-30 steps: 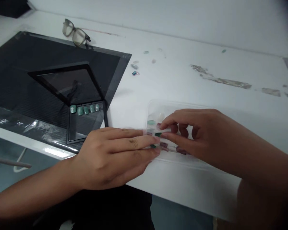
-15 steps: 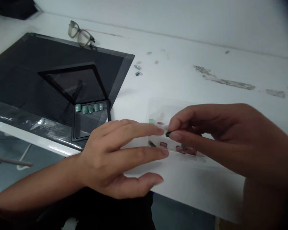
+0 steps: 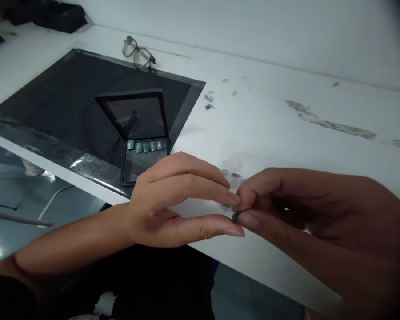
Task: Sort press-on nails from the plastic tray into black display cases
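Dark green, a small press-on nail [image 3: 235, 216] sits pinched between right hand [image 3: 306, 209] thumb and forefinger. Left hand [image 3: 173, 204] fingers extend loosely, tips meeting it.

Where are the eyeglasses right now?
In the head view the eyeglasses lie on the white table, upper left of centre, just beyond the far edge of the black mat.

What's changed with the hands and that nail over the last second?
The right hand lifted the small dark green press-on nail off the clear plastic sheet toward the body; the left hand let go of the sheet and rose to meet it. The black display case stayed open.
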### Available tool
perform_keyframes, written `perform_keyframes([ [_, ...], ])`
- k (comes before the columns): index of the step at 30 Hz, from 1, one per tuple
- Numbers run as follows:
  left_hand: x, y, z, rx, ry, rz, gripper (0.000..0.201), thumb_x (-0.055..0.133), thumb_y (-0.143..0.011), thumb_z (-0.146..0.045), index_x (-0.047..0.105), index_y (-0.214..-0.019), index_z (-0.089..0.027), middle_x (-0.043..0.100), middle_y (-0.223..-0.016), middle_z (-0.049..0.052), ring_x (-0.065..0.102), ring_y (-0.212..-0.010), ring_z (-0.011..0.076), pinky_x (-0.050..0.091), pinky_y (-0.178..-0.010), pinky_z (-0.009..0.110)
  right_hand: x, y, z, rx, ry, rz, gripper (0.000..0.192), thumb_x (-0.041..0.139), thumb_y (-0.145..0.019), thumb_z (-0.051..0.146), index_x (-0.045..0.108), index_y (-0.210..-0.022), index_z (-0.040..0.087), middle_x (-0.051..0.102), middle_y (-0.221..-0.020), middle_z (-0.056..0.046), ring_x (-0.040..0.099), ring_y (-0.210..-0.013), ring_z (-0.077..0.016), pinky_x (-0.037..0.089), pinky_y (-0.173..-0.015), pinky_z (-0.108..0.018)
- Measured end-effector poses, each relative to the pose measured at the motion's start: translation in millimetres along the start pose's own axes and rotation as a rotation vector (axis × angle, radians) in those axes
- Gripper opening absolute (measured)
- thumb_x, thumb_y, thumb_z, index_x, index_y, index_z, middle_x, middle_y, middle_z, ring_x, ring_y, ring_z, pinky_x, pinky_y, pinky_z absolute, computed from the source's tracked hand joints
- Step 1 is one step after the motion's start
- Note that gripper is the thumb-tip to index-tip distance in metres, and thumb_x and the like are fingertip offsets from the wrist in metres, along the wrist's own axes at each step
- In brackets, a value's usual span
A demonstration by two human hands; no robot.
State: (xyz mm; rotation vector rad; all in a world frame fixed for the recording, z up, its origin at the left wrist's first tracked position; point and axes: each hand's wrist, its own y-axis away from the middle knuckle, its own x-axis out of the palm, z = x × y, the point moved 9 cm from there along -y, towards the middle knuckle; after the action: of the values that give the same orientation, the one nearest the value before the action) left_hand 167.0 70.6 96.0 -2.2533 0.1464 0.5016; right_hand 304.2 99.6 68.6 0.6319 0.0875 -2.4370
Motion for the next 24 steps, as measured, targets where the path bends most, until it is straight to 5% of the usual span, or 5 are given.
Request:
perform_keyframes([
  [5, -3.0, 1, -8, 0.097, 0.000, 0.012, 0.013, 0.077, -0.087, -0.031, 0.071, -0.089, -0.021, 0.078, -0.085, 0.000, 0.073, -0.077, 0.0106, 0.062, -0.075, 0.025, 8, 0, 4, -0.015, -0.057, 0.015, 0.008, 0.071, -0.089, 0.035, 0.069, -0.082, 0.031, 0.054, -0.060, 0.005, 0.043, -0.049, -0.0087, 0.034, -0.040, -0.019],
  [18, 6.8, 2, 0, 0.061, 0.232, 0.086, 0.020, 0.085, -0.077, -0.024, 0.067, -0.080, -0.015, 0.070, -0.072, 0.002, 0.066, -0.067, 0.0094, 0.058, -0.064, 0.021, 11, -2, 10, -0.123, 0.152, -0.006, 0.013, 0.065, -0.091, 0.026, 0.069, -0.079, 0.029, 0.052, -0.054, 0.007, 0.038, -0.046, -0.0079, 0.030, -0.040, -0.020],
  [24, 2.7, 13, -3, 0.035, 0.373, 0.035, 0.020, 0.073, -0.084, -0.018, 0.054, -0.077, -0.016, 0.063, -0.064, -0.001, 0.060, -0.058, 0.0076, 0.053, -0.057, 0.021, -18, 3, 8, -0.175, 0.305, -0.225, 0.015, 0.071, -0.089, 0.043, 0.071, -0.083, 0.029, 0.055, -0.056, 0.006, 0.045, -0.046, -0.0077, 0.035, -0.042, -0.021],
])
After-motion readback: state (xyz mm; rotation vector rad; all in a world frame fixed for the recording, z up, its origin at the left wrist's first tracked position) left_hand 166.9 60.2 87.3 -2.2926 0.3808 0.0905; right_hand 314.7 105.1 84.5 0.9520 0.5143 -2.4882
